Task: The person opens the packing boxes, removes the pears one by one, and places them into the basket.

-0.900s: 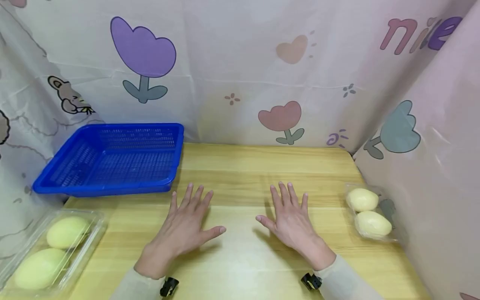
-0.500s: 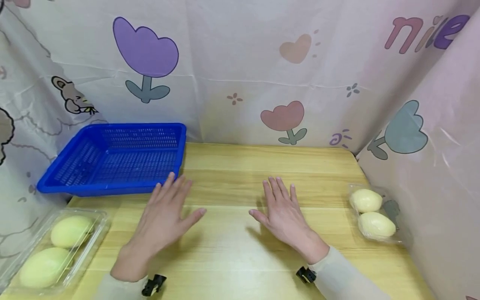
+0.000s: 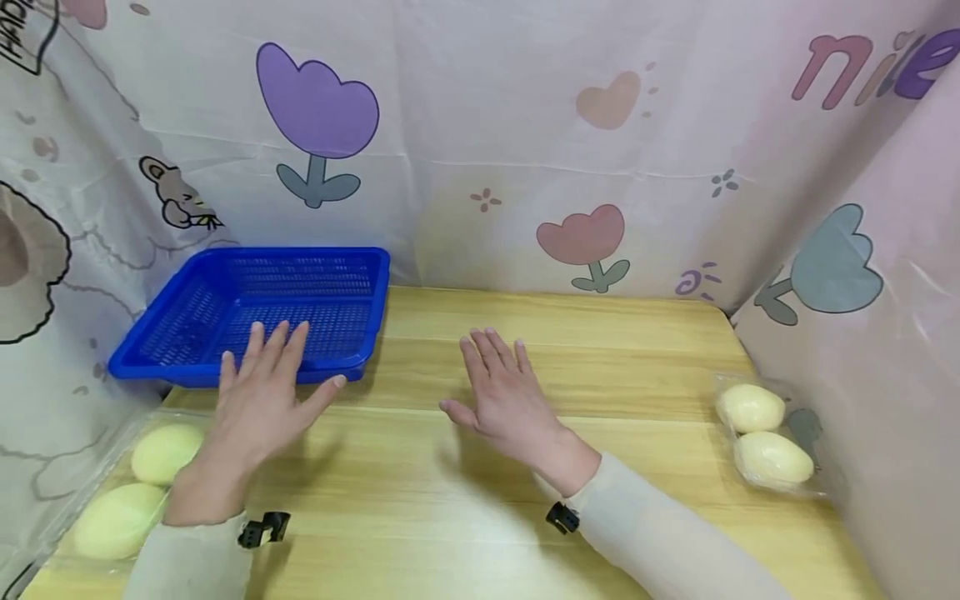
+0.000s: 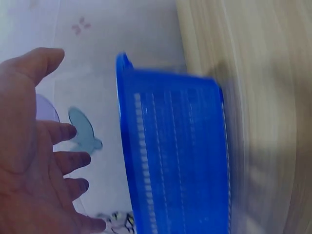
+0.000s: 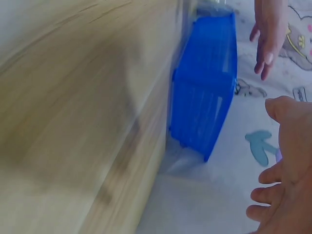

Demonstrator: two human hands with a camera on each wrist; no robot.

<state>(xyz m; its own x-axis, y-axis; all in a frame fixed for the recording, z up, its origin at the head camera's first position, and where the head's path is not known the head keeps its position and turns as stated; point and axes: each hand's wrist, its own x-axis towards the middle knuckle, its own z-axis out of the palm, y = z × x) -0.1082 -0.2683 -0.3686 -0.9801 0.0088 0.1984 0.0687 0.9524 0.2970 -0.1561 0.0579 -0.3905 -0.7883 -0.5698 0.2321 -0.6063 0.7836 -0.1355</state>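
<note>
A blue plastic basket with perforated walls sits at the back left of the wooden table. My left hand hovers by its front rim, fingers spread and holding nothing; in the left wrist view a gap shows between the hand and the basket. To the right of the basket, my right hand hangs over the table with fingers straight and nothing in them. Both hands and the basket appear in the right wrist view.
At the left, a clear plastic box with two pale yellow-green oval fruits is partly hidden by the left forearm. Two pale oval fruits in clear packaging lie at the right edge. A patterned curtain borders the table.
Both hands have moved left; the left one has come from beside the basket to over its front rim. The head view has turned slightly left.
</note>
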